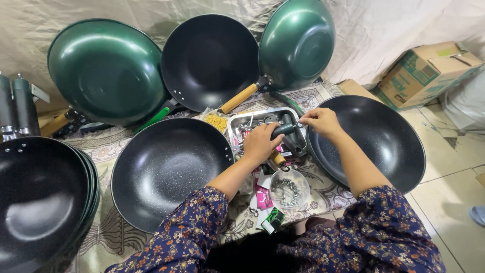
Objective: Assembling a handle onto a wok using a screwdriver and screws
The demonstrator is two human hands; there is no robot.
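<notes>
Patterned mat (126, 146) on the floor, carrying the lot
- Stack of dark woks (43, 202), mat's left edge
- Green wok (108, 71), propped at the mat's far left against the cloth backdrop
- Black wok (209, 60), far middle; second green wok (298, 43) with a wooden handle (238, 98), far right
- Speckled black wok (166, 169), near middle, handleless
- Handleless black wok (374, 141), mat's right edge, partly over the floor tiles
- Cardboard box (427, 71), off the mat, far right
- Metal tray (252, 124), centre, full of fittings
- Clear bowl of screws (289, 188), just nearer than the tray
- Black handle (284, 130): over the tray, at the right wok's rim

Left hand (260, 142): forearm angled inward, fingers wrapped tight round the black handle. Right hand (321, 121): wrist bent down, fingertips pinched at the handle's end where it meets the rim; what they pinch cannot be told

Risks, judged: the unpropped right wok may rock or slide under pressure; an elbow may tip the screw bowl
</notes>
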